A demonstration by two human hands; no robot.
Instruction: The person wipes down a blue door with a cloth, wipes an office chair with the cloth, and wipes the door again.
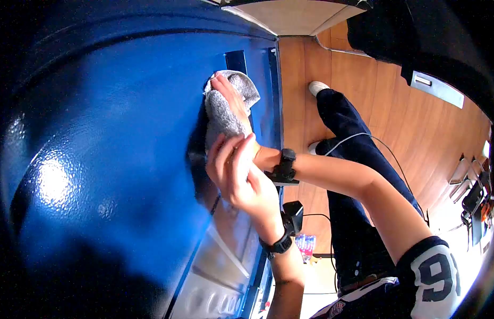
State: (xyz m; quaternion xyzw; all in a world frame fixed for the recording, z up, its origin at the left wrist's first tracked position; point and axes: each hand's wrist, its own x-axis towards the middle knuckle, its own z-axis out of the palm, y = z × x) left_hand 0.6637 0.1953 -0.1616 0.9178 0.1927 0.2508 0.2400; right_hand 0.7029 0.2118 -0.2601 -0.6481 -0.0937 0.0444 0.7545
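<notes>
Blue panel [130, 138] stretches away to the left of both hands, leaving wide room to slide along it. The left hand [241, 183] blocks the way close behind the right hand [240, 111], overlapping the gray cloth [221, 114] there. Just past the right fingertips lies a dark rectangular patch [236, 60], perhaps a recess. A black boxy object [293, 212] sits by the left wrist, narrowing the open gap between the forearms.

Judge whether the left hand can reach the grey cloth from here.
Likely yes: the left hand is right by the grey cloth, with nothing evident between; the right hand lies over its upper part.
</notes>
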